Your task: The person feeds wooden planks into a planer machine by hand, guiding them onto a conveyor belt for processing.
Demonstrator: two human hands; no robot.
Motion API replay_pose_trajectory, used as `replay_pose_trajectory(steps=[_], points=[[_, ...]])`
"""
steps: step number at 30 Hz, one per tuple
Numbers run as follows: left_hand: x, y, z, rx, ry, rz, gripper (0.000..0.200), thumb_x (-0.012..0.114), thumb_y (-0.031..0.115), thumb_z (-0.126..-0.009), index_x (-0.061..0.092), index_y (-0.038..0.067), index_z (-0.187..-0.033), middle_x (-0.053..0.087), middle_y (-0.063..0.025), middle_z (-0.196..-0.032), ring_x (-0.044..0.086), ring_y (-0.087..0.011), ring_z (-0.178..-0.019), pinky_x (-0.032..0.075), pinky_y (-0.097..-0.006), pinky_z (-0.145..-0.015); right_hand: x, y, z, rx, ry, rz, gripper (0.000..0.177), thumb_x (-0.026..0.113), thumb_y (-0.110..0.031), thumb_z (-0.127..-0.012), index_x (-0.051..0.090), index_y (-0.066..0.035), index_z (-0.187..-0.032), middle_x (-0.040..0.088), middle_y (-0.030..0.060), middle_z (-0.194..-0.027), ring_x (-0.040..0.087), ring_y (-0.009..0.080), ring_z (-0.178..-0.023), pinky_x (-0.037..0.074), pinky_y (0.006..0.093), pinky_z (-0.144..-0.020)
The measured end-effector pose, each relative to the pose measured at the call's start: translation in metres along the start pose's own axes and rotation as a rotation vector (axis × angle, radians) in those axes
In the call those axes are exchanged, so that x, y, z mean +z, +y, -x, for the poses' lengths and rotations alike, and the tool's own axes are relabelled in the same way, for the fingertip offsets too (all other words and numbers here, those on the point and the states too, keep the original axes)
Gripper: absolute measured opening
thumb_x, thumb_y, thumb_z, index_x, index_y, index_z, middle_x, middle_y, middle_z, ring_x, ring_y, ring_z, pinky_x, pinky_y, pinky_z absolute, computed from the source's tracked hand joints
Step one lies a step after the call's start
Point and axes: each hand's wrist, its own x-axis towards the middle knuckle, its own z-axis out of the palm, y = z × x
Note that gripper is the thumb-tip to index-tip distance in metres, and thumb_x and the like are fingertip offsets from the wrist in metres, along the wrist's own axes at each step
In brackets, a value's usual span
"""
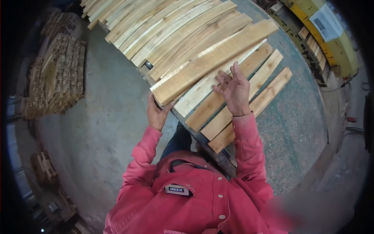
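My left hand (157, 116) grips the near end of a thick wooden board (214, 58), with its thumb along the edge and its other fingers partly hidden by the wood. This board is raised at a slant over its neighbours. My right hand (235, 89) is held above the boards with its palm turned up, its fingers apart and slightly curled, and nothing in it. Beneath and beside it lie a pale board (194, 95), a browner board (206, 112) and narrower strips (270, 86).
A long row of boards (163, 29) covers the far part of the green-grey worktable (296, 128). On the left, a stack of cut wood (58, 74) stands on the concrete floor (101, 117). Yellow machinery (335, 39) with a paper sheet is at the upper right.
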Motion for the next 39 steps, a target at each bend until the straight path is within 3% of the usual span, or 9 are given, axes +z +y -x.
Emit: replay_pose_trajectory(steps=[8, 12, 19, 23, 26, 29, 33, 36, 39], points=[[-0.003, 0.061, 0.004, 0.311, 0.017, -0.421, 0.065, 0.070, -0.007, -0.069, 0.055, 0.001, -0.132, 0.062, -0.0197, -0.115, 0.063, -0.0376, -0.104, 0.054, -0.0397, -0.088, 0.057, 0.007, -0.013, -0.282, 0.136, -0.137, 0.064, 0.066, -0.047, -0.095, 0.051, -0.001, -0.138, 0.064, 0.0144, -0.120, 0.060, 0.0335, -0.115, 0.048, 0.0495, -0.101], [0.007, 0.081, 0.023, 0.646, -0.031, -0.514, 0.067, 0.071, -0.005, -0.070, 0.054, 0.002, -0.134, 0.061, -0.0235, -0.112, 0.063, -0.0393, -0.098, 0.054, -0.0442, -0.078, -0.017, 0.023, 0.000, -0.307, -0.147, -0.535, 0.067, 0.068, -0.038, -0.094, 0.048, 0.002, -0.143, 0.060, 0.0195, -0.137, 0.061, 0.0355, -0.122, 0.050, 0.0475, -0.105], [0.036, 0.090, 0.112, 0.793, -0.625, -0.267, 0.080, 0.075, -0.004, -0.078, 0.038, 0.004, -0.148, 0.055, -0.0243, -0.124, 0.061, -0.0400, -0.109, 0.054, -0.0461, -0.087, -0.110, 0.025, 0.099, -0.403, -0.190, -0.738, 0.076, 0.075, -0.038, -0.080, 0.052, 0.003, -0.140, 0.067, 0.0213, -0.126, 0.068, 0.0368, -0.109, 0.055, 0.0484, -0.099], [0.092, 0.126, 0.155, -0.426, -1.050, 0.503, 0.083, 0.073, 0.013, -0.089, 0.026, 0.005, -0.157, 0.049, -0.0191, -0.136, 0.050, -0.0286, -0.129, 0.044, -0.0410, -0.108, -0.193, -0.003, 0.170, -0.515, -0.053, -0.603, 0.076, 0.074, -0.034, -0.077, 0.053, 0.009, -0.136, 0.069, 0.0238, -0.117, 0.071, 0.0343, -0.101, 0.060, 0.0444, -0.091], [0.176, 0.085, 0.174, -0.669, -1.000, 0.385, 0.055, 0.061, 0.023, -0.099, 0.042, 0.002, -0.147, 0.055, -0.0184, -0.130, 0.055, -0.0275, -0.124, 0.046, -0.0377, -0.102, -0.239, -0.027, 0.203, -0.444, 0.228, -0.407, 0.070, 0.072, -0.032, -0.077, 0.055, 0.011, -0.130, 0.070, 0.0228, -0.108, 0.072, 0.0312, -0.096, 0.061, 0.0424, -0.087], [0.227, 0.024, 0.195, -0.150, -1.023, -0.306, 0.034, 0.053, 0.027, -0.105, 0.058, 0.001, -0.126, 0.065, -0.0208, -0.112, 0.064, -0.0275, -0.109, 0.049, -0.0386, -0.091, -0.293, -0.036, 0.213, -0.291, 0.415, -0.229, 0.058, 0.069, -0.028, -0.077, 0.059, 0.008, -0.121, 0.069, 0.0171, -0.098, 0.071, 0.0260, -0.087, 0.061, 0.0389, -0.081], [0.231, 0.020, 0.218, 0.078, -0.782, -0.521, 0.032, 0.055, 0.032, -0.103, 0.062, 0.001, -0.109, 0.064, -0.0279, -0.087, 0.067, -0.0388, -0.078, 0.050, -0.0476, -0.072, -0.330, -0.035, 0.238, -0.297, 0.567, -0.081, 0.053, 0.070, -0.027, -0.075, 0.064, 0.007, -0.115, 0.068, 0.0154, -0.094, 0.070, 0.0260, -0.081, 0.057, 0.0359, -0.076], [0.239, 0.039, 0.195, 0.040, -0.877, -0.963, 0.040, 0.059, 0.034, -0.100, 0.060, 0.001, -0.122, 0.065, -0.0286, -0.103, 0.065, -0.0406, -0.094, 0.050, -0.0488, -0.073, -0.334, -0.057, 0.253, -0.256, 0.699, 0.033, 0.049, 0.074, -0.025, -0.071, 0.068, 0.007, -0.108, 0.069, 0.0153, -0.093, 0.068, 0.0258, -0.079, 0.055, 0.0355, -0.073], [0.242, 0.083, 0.204, 0.456, -0.677, -1.132, 0.058, 0.061, 0.041, -0.097, 0.052, 0.003, -0.139, 0.059, -0.0293, -0.124, 0.057, -0.0415, -0.113, 0.048, -0.0521, -0.084, -0.341, -0.064, 0.262, -0.254, 0.829, 0.214, 0.050, 0.078, -0.024, -0.066, 0.071, 0.008, -0.103, 0.070, 0.0163, -0.092, 0.067, 0.0254, -0.079, 0.054, 0.0356, -0.073]])
